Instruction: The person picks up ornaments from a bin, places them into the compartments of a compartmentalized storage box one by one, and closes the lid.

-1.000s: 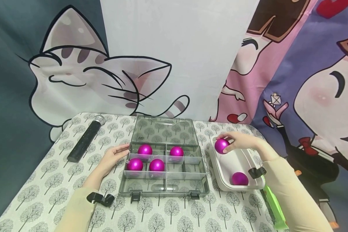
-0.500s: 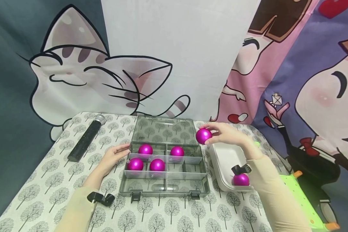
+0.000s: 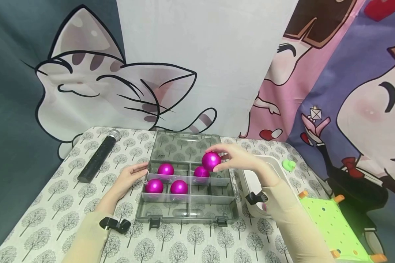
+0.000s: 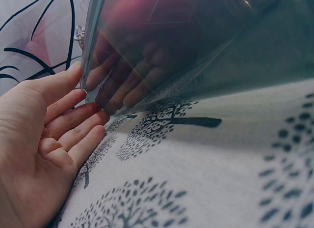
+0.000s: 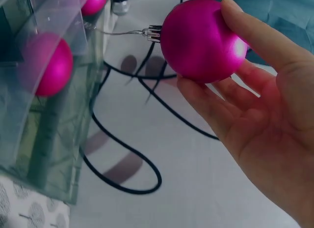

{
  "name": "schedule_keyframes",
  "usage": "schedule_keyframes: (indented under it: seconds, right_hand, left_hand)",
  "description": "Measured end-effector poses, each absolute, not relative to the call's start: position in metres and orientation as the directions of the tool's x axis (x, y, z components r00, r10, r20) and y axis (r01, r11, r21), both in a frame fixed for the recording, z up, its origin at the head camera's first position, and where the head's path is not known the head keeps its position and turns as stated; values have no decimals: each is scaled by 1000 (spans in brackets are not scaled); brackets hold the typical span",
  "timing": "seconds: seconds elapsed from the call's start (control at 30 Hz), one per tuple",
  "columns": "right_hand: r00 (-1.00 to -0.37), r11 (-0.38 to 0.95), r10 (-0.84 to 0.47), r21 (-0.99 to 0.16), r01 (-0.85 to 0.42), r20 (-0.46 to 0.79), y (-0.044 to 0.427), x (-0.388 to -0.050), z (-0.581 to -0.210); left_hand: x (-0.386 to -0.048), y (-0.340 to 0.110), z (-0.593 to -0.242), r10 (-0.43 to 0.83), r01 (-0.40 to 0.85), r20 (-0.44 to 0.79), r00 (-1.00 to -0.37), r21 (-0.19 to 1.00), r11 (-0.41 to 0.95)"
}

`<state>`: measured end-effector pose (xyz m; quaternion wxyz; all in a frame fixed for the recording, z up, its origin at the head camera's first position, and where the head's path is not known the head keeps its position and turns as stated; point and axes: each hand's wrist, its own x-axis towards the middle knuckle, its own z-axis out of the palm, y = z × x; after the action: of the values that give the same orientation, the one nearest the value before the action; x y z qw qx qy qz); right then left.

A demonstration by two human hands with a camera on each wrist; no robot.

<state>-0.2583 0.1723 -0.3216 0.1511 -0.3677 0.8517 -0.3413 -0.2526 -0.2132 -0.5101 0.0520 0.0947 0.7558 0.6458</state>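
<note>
No text, number or brand can be read clearly in these views. On the see-through grey lid (image 3: 188,148) of the compartment box (image 3: 195,220), at about eight o'clock from the lid's middle, there is one small dark mark (image 3: 161,156). It is too small to be read.

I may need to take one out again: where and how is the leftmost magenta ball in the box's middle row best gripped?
Probably from above, pinching opposite sides of the upper half of the ball: the box encloses its lower part, its round top is exposed, and the lid is open.
</note>
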Motion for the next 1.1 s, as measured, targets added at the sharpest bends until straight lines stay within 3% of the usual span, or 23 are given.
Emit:
schedule_keyframes:
  seconds: [0.37,1.1]
  right_hand:
    - [-620,490,-782,-682,-542,-69,153,-247,-342]
    - [-648,627,-753,-418,-657,-111,133,-234,-375]
  left_hand:
    - [-251,-213,-509,204,75,44,-978,986,147]
    - [-252,-213,-508,208,88,54,-977,983,162]
